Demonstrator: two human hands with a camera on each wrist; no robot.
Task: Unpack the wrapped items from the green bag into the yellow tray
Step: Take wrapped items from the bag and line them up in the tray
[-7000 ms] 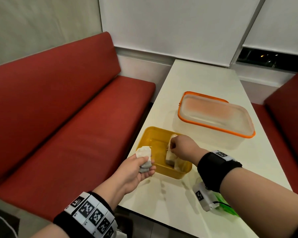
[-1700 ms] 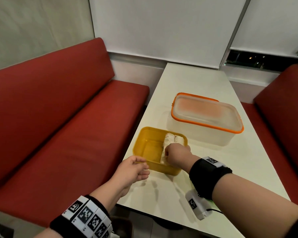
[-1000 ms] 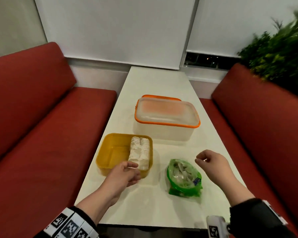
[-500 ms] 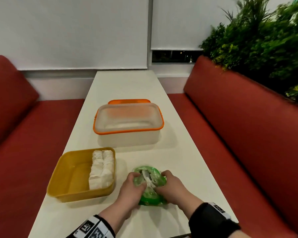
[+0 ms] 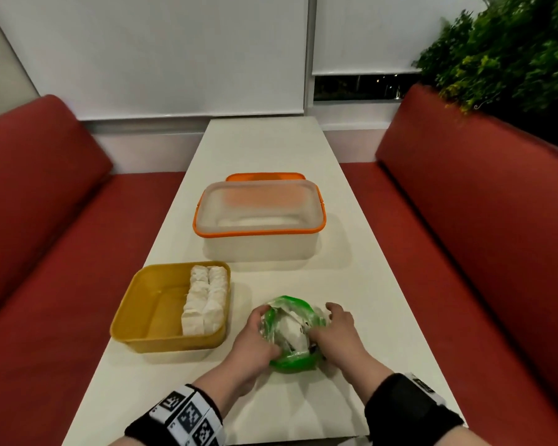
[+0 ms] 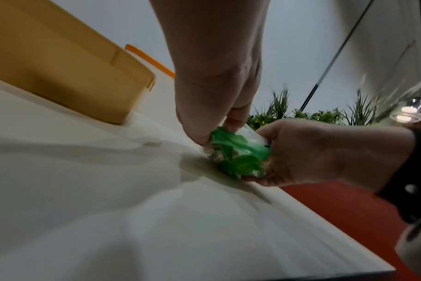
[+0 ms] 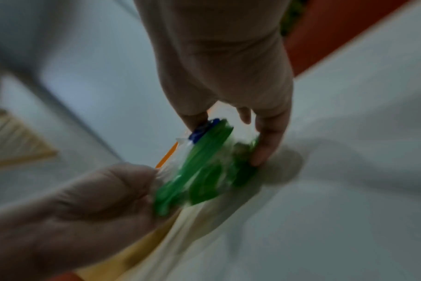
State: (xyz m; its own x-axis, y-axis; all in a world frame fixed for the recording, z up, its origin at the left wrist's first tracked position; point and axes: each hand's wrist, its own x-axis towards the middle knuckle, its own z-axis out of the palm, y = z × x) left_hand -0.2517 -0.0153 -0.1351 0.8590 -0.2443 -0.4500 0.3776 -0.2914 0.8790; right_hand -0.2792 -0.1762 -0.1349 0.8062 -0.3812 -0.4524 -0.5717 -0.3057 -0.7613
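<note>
The green bag (image 5: 290,362) lies on the white table just right of the yellow tray (image 5: 155,304). Its mouth is spread, and white wrapped items (image 5: 289,329) show inside. My left hand (image 5: 255,336) grips the bag's left edge, thumb and fingers pinching the plastic (image 6: 238,154). My right hand (image 5: 335,329) holds the right side, with its thumb at the rim and its fingers down the outer wall (image 7: 204,171). Two white wrapped items (image 5: 207,300) lie side by side along the tray's right wall. The right wrist view is blurred.
A translucent box with an orange-rimmed lid (image 5: 260,220) stands behind the tray and bag, with an orange lid (image 5: 264,177) behind it. Red benches (image 5: 45,252) flank the table. A plant (image 5: 512,59) rises behind the right bench. The table's near edge (image 5: 271,441) lies just below my wrists.
One second ago both hands were off the bag; they then closed on its two sides. Since half a second ago they have pulled its mouth wider, showing more of the wrapped items.
</note>
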